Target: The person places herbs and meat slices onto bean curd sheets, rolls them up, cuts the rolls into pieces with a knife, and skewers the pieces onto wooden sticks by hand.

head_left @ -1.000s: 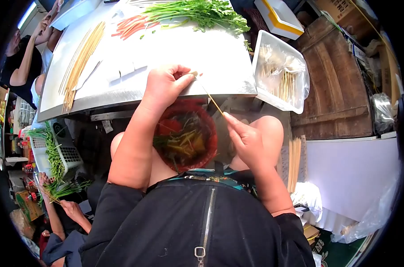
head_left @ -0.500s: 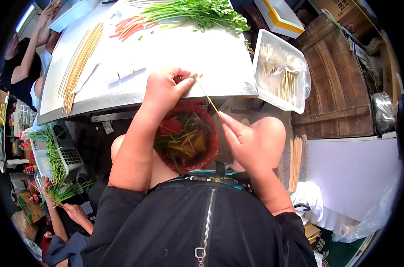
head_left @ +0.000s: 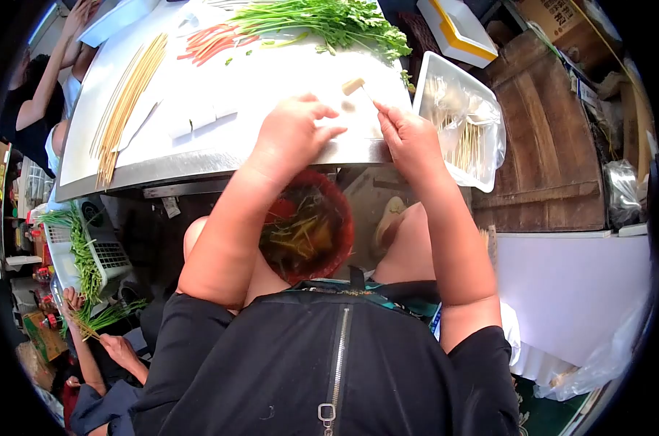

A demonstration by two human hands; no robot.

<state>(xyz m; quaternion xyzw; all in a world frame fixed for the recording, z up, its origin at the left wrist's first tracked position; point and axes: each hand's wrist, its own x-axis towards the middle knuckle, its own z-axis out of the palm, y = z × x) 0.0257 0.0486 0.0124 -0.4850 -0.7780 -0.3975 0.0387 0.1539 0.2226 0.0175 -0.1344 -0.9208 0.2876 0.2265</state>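
Observation:
My right hand [head_left: 409,138] pinches a thin skewer whose far end carries a small pale roll [head_left: 352,86], over the front right of the white table [head_left: 271,149]. To its left, my left hand [head_left: 294,132] is held over the table's front edge, thumb and fingers apart, touching no food. Red strips [head_left: 212,43] and leafy green stalks [head_left: 329,25] lie at the back of the table. A white sheet-like piece [head_left: 191,122] rests left of my left hand. Bare skewers [head_left: 129,109] lie in a loose bundle at the table's left.
A white bin [head_left: 482,171] with bagged skewers stands right of the table, beside a brown wooden board [head_left: 540,138]. Below the table's edge is a red basin [head_left: 344,225] with vegetables. At lower left, another person's hands [head_left: 119,347] hold green stalks near a basket [head_left: 111,254].
My right hand has moved up and towards the table, carrying the skewer with the roll. My left hand has let go of the roll and opened.

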